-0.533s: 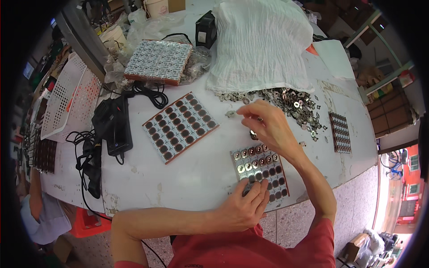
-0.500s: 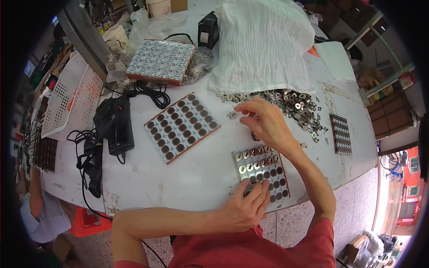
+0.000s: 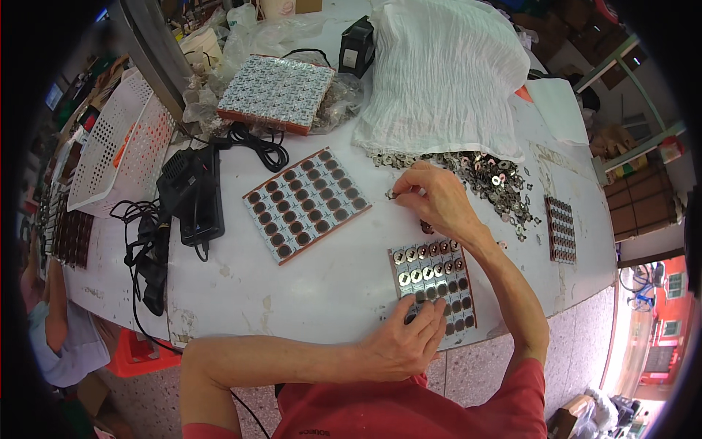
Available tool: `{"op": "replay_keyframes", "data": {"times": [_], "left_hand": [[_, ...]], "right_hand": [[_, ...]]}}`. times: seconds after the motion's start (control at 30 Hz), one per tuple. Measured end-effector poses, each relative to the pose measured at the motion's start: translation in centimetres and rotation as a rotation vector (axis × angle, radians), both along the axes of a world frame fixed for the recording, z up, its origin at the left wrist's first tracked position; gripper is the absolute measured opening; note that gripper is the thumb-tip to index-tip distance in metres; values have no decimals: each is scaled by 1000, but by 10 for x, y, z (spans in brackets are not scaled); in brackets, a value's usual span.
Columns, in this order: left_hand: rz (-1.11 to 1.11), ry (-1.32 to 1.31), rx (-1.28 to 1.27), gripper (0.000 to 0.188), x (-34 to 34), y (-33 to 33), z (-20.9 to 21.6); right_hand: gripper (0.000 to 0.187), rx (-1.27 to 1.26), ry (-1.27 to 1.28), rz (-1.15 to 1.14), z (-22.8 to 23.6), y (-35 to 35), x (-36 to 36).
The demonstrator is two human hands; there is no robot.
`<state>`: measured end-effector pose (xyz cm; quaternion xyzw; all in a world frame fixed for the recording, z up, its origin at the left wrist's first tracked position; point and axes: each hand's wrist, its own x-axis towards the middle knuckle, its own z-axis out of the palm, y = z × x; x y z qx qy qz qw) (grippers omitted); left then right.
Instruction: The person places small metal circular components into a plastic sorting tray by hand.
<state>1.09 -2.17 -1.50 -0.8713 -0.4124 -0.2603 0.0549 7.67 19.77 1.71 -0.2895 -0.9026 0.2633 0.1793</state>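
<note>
My right hand (image 3: 436,196) is closed in a pinch at a small metal piece (image 3: 392,194), low over the table beside a loose pile of similar metal pieces (image 3: 491,183). My left hand (image 3: 414,333) rests on the near part of a grey circuit-board panel (image 3: 455,289), fingers bent but apart, tips touching its surface. The panel carries rows of round dark discs, and shiny metal pieces (image 3: 428,274) sit on its two far rows. Part of its near left corner is hidden under my left hand. A small dark part (image 3: 426,227) lies below my right palm.
Left of my hands lies another panel with dark discs (image 3: 307,203); a narrower one (image 3: 561,230) is at the right. Behind stand a stack of panels (image 3: 276,91) and a white cloth sack (image 3: 446,80). A black power adapter (image 3: 199,194) with cables and a white basket (image 3: 121,146) are at left.
My right hand's thumb and forefinger have come together at the small metal piece that lay just beyond them. My left hand stays on the panel. The whole view has shifted slightly.
</note>
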Motion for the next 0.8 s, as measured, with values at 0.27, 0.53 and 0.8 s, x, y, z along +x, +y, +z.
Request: {"op": "replay_keyframes", "data": {"times": [0.27,0.53,0.8], "left_hand": [[-3,25,5,57,0,0,1],[-3,24,10,57,0,0,1],[-9,28,2,57,-1,0,1]], "right_hand": [[18,-86,-35,-48,3,-6,2],[15,19,-75,-43,5,-11,0],[14,-166,4,-36,14,-16,12]]}}
